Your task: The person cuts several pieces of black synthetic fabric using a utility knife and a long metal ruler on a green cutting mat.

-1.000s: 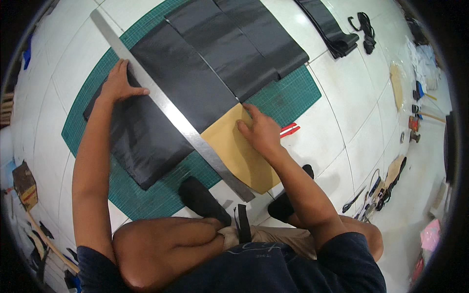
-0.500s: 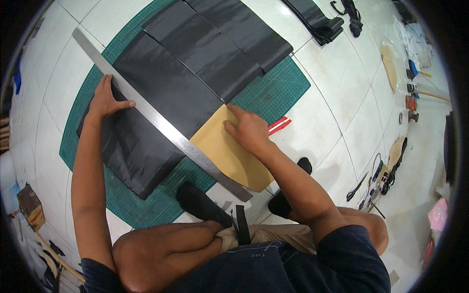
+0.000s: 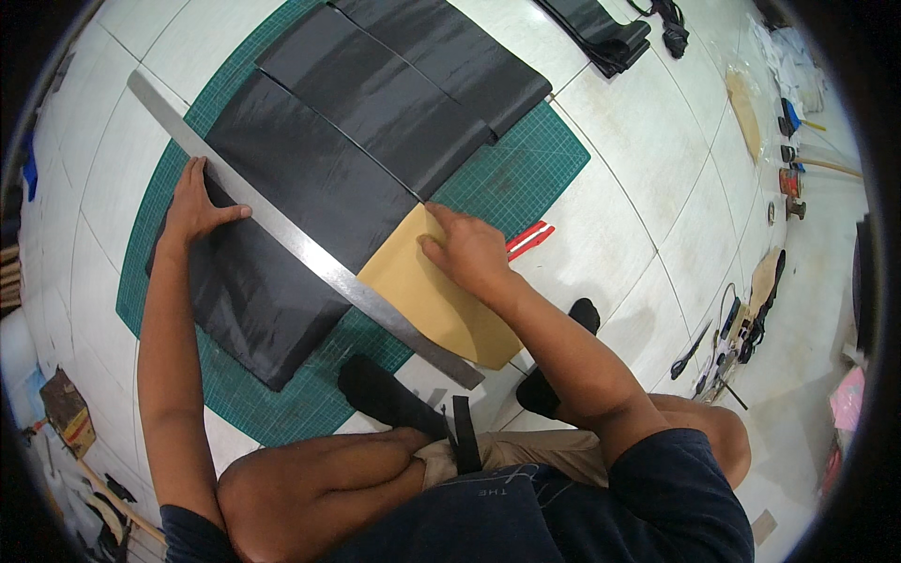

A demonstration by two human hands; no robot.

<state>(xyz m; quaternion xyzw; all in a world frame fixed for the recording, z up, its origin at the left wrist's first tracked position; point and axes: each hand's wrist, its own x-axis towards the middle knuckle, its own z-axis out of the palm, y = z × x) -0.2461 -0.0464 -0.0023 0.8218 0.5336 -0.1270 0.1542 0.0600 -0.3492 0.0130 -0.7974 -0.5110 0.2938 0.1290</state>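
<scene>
A long steel ruler point(image 3: 310, 246) lies diagonally across black glossy sheet material point(image 3: 319, 169) and over one edge of a tan card-like piece point(image 3: 441, 305). My left hand point(image 3: 195, 211) is open beside the ruler, thumb and fingers spread, touching its edge and the black sheet. My right hand point(image 3: 469, 246) rests on the upper corner of the tan piece, index finger stretched to its tip and thumb apart; its other fingers are partly hidden. Just beyond that hand is a red tool with a pale stripe point(image 3: 531, 241), its near end hidden.
A green gridded cutting mat point(image 3: 549, 150) lies under the sheets on white floor tiles. Folded black material point(image 3: 601, 38) is at the far right. Scissors point(image 3: 690, 352) and assorted tools lie along the right. My feet in black socks point(image 3: 389, 394) are close to the mat.
The view has shifted slightly, so the mat and sheets sit a little further left. Both hands keep their places on the ruler and tan piece.
</scene>
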